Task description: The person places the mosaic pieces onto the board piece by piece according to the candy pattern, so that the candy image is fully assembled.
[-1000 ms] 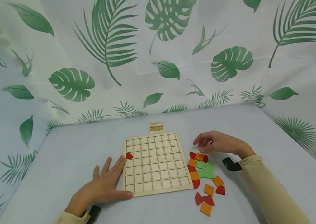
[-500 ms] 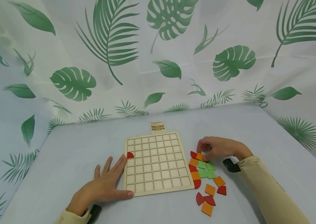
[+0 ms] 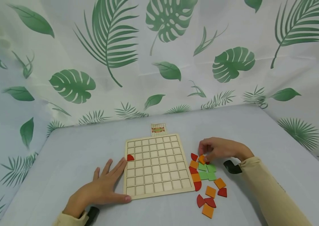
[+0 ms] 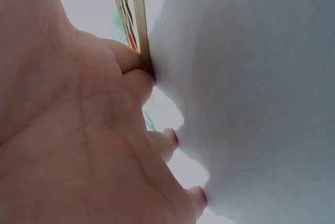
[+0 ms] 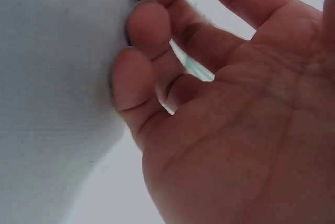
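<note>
A wooden grid board [image 3: 159,166] lies on the table with one red quarter-round piece [image 3: 130,157] in a cell at its left side. My left hand [image 3: 100,188] rests spread on the table, fingertips and thumb against the board's left edge; the left wrist view shows its palm and the board's side [image 4: 140,20]. Beyond the board's right edge, my right hand [image 3: 221,148] pinches an orange square tile [image 3: 202,159], which is tilted up. In the right wrist view the curled fingers [image 5: 133,77] touch the table, and the tile is hidden.
Right of the board lie several green square tiles [image 3: 211,168], orange square tiles [image 3: 211,191] and red quarter-round pieces [image 3: 200,201]. A small pattern card [image 3: 158,129] touches or nearly touches the board's far edge. A leaf-print cloth [image 3: 167,70] hangs behind the table.
My right hand has come down onto the orange square tile and pinched it; the tile has turned and tilted. The left hand has stayed at the board's edge.
</note>
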`<state>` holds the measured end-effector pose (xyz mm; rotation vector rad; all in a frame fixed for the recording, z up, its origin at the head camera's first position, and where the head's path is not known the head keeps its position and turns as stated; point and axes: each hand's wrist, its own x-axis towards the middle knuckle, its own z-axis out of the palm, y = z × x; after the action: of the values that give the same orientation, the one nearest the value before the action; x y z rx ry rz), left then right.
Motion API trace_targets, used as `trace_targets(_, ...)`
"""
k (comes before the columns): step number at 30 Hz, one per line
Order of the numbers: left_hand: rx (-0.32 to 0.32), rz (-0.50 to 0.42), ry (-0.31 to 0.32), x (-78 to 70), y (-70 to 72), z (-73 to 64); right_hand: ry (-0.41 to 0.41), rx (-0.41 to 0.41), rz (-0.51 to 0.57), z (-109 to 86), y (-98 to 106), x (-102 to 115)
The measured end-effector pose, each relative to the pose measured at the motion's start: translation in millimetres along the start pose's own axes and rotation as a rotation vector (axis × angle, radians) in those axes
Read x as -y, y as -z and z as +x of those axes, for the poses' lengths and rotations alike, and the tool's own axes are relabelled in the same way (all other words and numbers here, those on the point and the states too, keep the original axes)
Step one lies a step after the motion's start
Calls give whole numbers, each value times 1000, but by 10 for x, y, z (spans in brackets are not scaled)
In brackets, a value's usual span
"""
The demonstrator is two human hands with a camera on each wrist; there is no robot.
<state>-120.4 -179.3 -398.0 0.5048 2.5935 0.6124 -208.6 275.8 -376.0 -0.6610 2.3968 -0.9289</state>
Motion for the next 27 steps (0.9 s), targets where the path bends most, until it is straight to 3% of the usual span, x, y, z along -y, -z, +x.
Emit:
trace_targets(9, 21, -29, -42, 79, 43, -23, -34, -37, 190, -42, 103, -136)
trace_targets(17, -2, -8, -50, 84, 22, -28, -100, -205, 335, 63, 77, -58)
trace_targets(27, -9, -15, -35, 26, 18, -21, -88, -396, 454, 294, -97, 187)
